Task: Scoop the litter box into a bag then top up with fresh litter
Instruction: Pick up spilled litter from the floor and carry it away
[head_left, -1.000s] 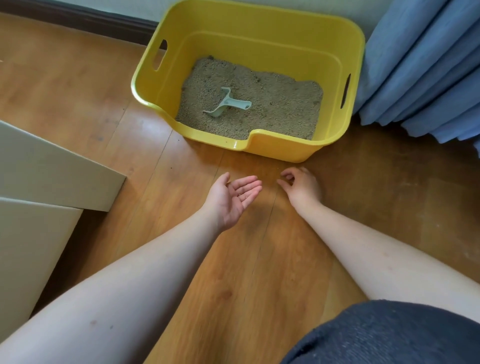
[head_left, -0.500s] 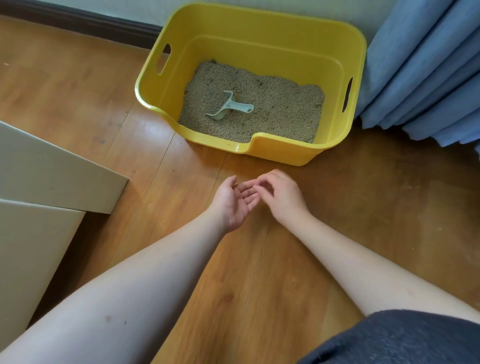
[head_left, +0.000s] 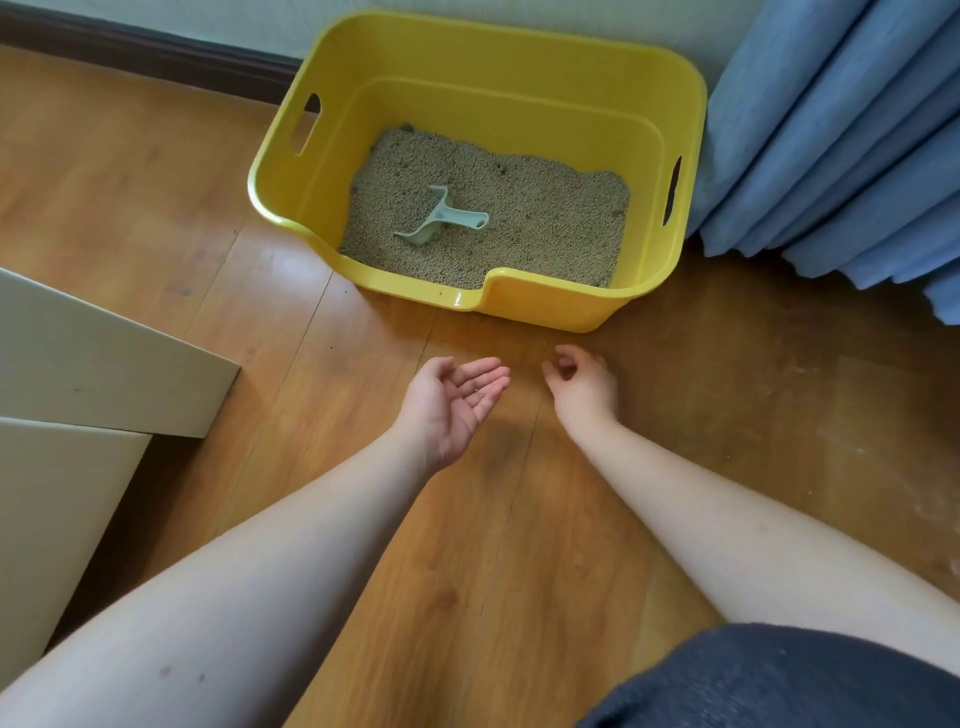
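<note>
Against the wall sits your yellow litter box (head_left: 524, 306), tan granules around a pale scoop (head_left: 441, 218); your left hand (head_left: 457, 400) lies palm-up, fingers relaxed, your right hand (head_left: 582, 384) curls fingertips together, holding nothing visible

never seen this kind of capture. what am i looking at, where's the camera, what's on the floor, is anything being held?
There is no robot here: a person works with bare hands, and one wide-angle camera on their head looks forward and down, so both forearms enter from the bottom edge. On the wooden floor stands a yellow litter box with grey-brown litter in it. A pale scoop lies on the litter, untouched. Blue curtains hang at right and pale furniture panels sit at left. The left hand is open, palm up, with what look like a few tiny grains on it. The right hand reaches down toward the floor, thumb and forefinger nearly together; whether they pinch anything is too small to tell.
</note>
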